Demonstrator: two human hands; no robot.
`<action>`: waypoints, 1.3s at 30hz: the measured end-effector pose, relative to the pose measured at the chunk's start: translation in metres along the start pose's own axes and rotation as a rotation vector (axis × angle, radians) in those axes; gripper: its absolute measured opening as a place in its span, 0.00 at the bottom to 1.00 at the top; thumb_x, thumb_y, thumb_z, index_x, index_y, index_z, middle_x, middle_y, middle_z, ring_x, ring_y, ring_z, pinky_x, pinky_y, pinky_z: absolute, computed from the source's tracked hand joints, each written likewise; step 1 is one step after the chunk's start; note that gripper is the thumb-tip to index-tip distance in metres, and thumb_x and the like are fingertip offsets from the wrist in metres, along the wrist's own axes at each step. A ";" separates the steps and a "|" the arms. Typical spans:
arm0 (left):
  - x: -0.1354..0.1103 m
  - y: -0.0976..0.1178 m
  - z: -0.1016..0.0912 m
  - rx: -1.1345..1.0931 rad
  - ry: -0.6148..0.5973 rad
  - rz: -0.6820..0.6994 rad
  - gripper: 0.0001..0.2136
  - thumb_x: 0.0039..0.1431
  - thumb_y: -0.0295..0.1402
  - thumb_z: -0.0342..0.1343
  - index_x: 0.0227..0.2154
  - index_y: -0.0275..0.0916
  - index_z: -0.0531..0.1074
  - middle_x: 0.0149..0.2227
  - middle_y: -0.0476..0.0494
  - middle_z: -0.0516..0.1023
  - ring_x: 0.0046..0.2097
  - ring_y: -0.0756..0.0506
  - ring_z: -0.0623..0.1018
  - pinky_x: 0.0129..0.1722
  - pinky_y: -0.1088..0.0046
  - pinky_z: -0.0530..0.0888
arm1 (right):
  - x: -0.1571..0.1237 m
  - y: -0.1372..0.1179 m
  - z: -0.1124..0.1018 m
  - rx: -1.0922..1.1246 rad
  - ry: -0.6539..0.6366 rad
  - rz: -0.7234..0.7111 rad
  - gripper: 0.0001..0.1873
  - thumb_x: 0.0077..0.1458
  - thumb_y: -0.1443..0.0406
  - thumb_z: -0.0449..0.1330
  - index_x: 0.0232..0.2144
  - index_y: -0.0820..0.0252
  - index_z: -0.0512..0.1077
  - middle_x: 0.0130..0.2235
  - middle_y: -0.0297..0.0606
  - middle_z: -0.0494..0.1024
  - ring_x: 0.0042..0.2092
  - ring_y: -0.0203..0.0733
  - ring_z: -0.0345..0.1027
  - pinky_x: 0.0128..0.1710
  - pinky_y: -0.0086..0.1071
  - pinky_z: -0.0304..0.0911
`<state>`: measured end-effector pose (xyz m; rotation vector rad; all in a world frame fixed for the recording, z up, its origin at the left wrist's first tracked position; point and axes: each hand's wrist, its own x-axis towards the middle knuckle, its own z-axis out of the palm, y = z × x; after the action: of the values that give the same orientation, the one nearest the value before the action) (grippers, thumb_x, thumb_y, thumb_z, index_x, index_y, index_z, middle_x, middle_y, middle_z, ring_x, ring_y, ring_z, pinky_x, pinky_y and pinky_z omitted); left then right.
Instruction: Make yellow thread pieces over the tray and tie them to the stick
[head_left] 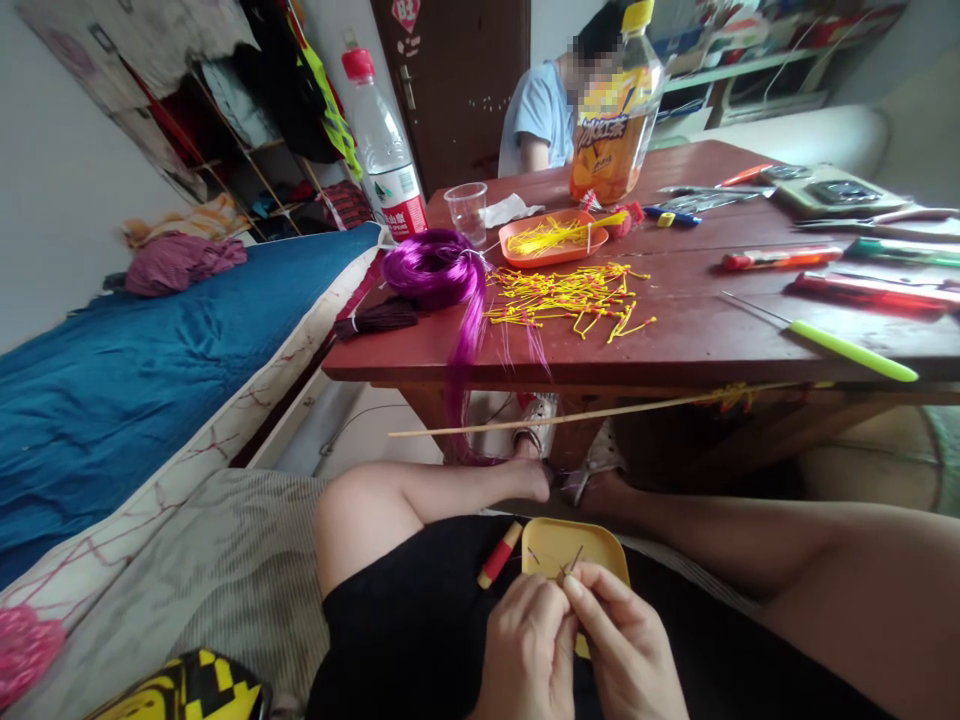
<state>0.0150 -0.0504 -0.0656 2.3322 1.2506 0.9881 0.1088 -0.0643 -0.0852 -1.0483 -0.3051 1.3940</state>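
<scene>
Over my lap, my left hand point(529, 635) and my right hand point(626, 630) meet with their fingertips pinched together. From the right hand's pinch, thin dark strands point(576, 558) stick up; their exact kind is too small to tell. What the left fingers grip is hidden. Just beyond and beneath the hands lies a shallow yellow tray point(607, 545) holding a small dark sliver. A spool of red thread point(500, 555) rests on the black cloth left of the tray.
Along the table's front point(675, 350) lie a purple fibre bundle point(435, 262), yellow stems with red tips point(570, 295) and a green-handled hook tool point(851, 350). A thin stick point(540, 420) juts out below the edge. Bottles stand behind an orange tray point(517, 258); another person point(536, 120) sits beyond.
</scene>
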 end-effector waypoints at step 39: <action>0.004 0.003 -0.015 -1.599 0.079 -1.410 0.14 0.31 0.32 0.71 0.20 0.34 0.71 0.20 0.51 0.71 0.24 0.54 0.69 0.28 0.79 0.66 | -0.007 -0.009 -0.019 -1.058 -0.382 -1.003 0.09 0.56 0.73 0.54 0.39 0.61 0.69 0.32 0.39 0.75 0.33 0.37 0.71 0.34 0.26 0.68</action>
<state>0.0075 -0.0496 -0.0514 0.0559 0.9904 0.8349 0.1269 -0.0770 -0.0867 -1.1431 -1.7160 0.4158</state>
